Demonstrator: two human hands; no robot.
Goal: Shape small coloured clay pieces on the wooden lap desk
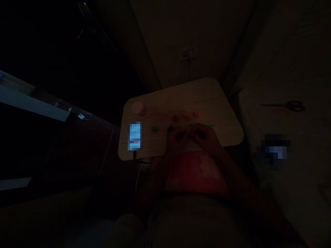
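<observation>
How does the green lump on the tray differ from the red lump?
The green lump lies alone toward the phone, left of both hands; the red lump sits farther back, in a row with an orange piece and a pink piece. The green looks flatter, the red rounder. Both are small, soft-looking and untouched on the wooden tray.

Setting: dim room in a home. Evidence: small wooden lap table [181,100] with rounded corners near centre; wall socket [188,52] on far wall; soft bedding [292,131] at right with scissors [291,105] on it; lit phone [134,136] charging at left.
</observation>
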